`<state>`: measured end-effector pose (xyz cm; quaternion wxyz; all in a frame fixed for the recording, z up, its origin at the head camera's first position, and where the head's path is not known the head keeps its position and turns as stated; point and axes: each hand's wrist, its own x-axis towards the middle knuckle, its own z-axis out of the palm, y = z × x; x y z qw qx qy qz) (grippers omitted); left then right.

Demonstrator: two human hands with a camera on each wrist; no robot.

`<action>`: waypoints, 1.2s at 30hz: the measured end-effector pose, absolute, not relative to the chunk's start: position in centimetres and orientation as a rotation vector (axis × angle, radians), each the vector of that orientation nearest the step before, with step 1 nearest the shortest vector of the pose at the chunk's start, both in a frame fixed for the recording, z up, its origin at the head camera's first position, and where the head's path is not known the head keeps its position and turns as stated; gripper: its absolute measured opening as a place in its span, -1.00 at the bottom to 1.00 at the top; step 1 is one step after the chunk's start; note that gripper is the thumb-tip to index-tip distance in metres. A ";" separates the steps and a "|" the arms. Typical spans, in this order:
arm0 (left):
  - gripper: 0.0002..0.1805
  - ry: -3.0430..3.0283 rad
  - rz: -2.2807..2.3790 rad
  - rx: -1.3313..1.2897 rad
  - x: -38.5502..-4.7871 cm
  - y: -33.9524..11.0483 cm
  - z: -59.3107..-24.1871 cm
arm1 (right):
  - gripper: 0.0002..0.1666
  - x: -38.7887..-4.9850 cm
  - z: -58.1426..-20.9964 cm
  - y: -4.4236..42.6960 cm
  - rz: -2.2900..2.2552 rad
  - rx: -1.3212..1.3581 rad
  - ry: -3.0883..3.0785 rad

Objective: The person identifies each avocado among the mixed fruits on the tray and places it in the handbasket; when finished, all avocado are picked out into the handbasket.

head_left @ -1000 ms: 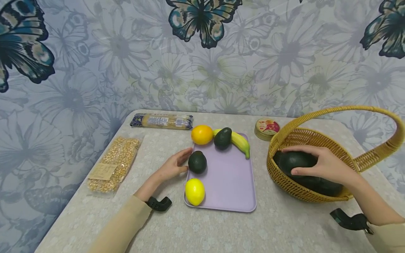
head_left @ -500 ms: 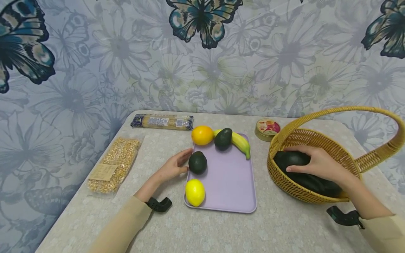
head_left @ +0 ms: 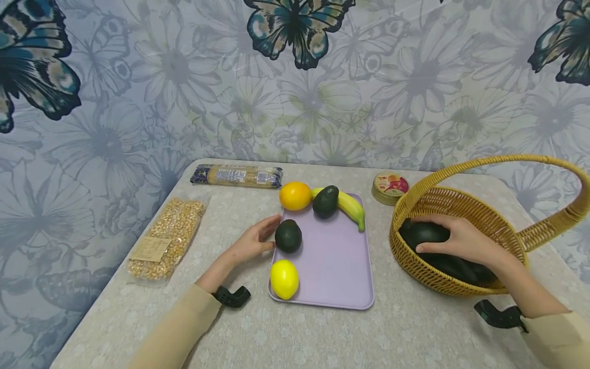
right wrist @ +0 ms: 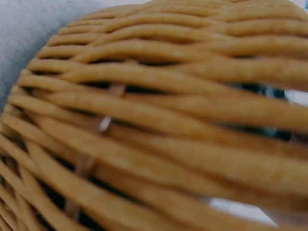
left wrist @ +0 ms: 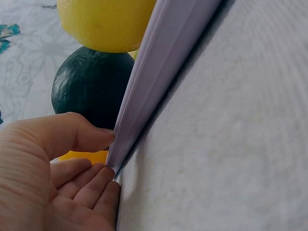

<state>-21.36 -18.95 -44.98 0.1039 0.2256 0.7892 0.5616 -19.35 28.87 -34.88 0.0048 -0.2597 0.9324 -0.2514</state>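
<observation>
In the head view the right hand (head_left: 465, 238) is inside the wicker basket (head_left: 424, 279), its thumb and fingers around a dark green avocado-like item (head_left: 424, 233). More dark green produce (head_left: 461, 269) lies beneath it. The left hand (head_left: 251, 241) touches the left edge of the lilac tray (head_left: 334, 261), beside a dark avocado (head_left: 288, 237). From the left wrist view, the thumb and fingertips of the left hand (left wrist: 77, 168) meet the tray's rim (left wrist: 144, 91). Weave of the basket (right wrist: 159, 110) fills the right wrist view and hides the right hand.
A lemon (head_left: 284, 279), an orange (head_left: 295, 196), another avocado (head_left: 325, 202) and a banana (head_left: 351, 209) are on or at the tray. A round tin (head_left: 389, 187) stands behind the basket. Left lie a bag of corn kernels (head_left: 172, 236) and a long packet (head_left: 237, 176).
The right hand and the dark item it holds have shifted slightly left and settled lower in the basket. The left hand has stayed at the tray's edge.
</observation>
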 end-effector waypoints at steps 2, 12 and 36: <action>-0.22 2.323 1.658 0.665 -21.3 -19.0 -45.0 | -0.31 -19.3 -34.6 29.0 -0.812 -0.810 2.922; -0.22 2.312 1.656 0.661 -21.2 -18.8 -44.9 | -0.34 -16.7 -31.5 30.6 -1.322 -0.672 2.906; -0.22 2.314 1.662 0.676 -21.2 -19.1 -44.7 | -0.24 -25.6 -31.0 10.4 -1.762 -0.850 2.530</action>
